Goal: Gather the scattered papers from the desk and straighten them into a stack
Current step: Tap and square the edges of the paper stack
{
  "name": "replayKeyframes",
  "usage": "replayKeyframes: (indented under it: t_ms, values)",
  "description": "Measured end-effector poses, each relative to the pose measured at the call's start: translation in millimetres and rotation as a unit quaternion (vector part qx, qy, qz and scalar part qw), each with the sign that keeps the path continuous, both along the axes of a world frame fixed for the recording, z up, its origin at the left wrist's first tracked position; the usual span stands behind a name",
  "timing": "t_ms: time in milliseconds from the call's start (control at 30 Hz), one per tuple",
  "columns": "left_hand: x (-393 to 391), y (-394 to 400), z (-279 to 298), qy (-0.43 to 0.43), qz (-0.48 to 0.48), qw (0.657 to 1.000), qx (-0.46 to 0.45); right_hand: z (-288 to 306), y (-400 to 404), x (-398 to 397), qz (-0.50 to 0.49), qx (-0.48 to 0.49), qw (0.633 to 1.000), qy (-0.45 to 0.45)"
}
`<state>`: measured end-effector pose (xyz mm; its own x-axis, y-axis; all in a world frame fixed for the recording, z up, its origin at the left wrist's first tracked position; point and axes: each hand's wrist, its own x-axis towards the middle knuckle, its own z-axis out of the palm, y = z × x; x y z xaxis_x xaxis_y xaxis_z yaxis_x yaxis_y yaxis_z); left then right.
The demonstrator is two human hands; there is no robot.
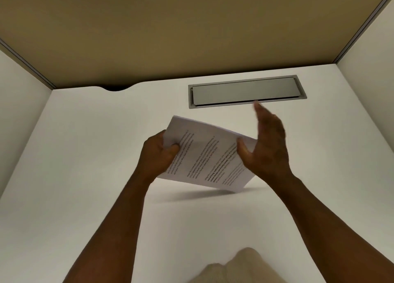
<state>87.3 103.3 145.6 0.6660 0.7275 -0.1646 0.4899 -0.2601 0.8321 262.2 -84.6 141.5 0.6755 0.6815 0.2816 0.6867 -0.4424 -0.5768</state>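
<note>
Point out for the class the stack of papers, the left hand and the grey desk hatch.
stack of papers (210, 154), head view, middle of the printed top sheet.
left hand (158, 154), head view, back of the hand.
grey desk hatch (245, 90), head view, middle of its lid.

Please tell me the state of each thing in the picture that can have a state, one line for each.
papers: gathered in one bundle, lifted off the desk, tilted.
left hand: grips the bundle's left edge.
right hand: fingers straight, flat against the bundle's right edge.
cable hatch: lid down, set into the desk.
</note>
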Motion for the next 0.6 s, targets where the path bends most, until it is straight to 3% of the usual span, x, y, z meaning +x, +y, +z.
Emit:
replayKeyframes:
  t_ms: [133,300,367,433,467,533,600]
  values:
    - [11.2,-6.6,19.2,0.032,-0.052,0.998,0.028,14.1,14.8,-10.0,0.1,-0.147,0.982,0.064]
    - [12.3,-10.8,24.4,0.054,-0.057,0.996,0.049,17.0,11.7,-7.8,0.115,-0.151,0.969,0.161]
    - [9.7,-18.2,17.8,0.038,0.005,0.995,0.087,18.2,8.5,-7.4,0.111,-0.138,0.971,0.16]
    - [5.8,-30.0,8.7,-0.026,0.131,0.981,0.144,20.3,4.5,-6.9,0.102,-0.099,0.973,0.184]
    - [4.3,-36.1,5.7,-0.059,0.196,0.97,0.131,22.3,2.8,-6.3,0.096,-0.072,0.971,0.209]
    - [2.8,-42.6,1.2,-0.099,0.267,0.959,-0.002,26.2,0.7,-4.9,0.083,-0.005,0.957,0.278]
    - [1.9,-39.2,-8.4,-0.167,0.239,0.939,-0.182,27.1,0.6,-3.7,0.08,0.052,0.932,0.349]
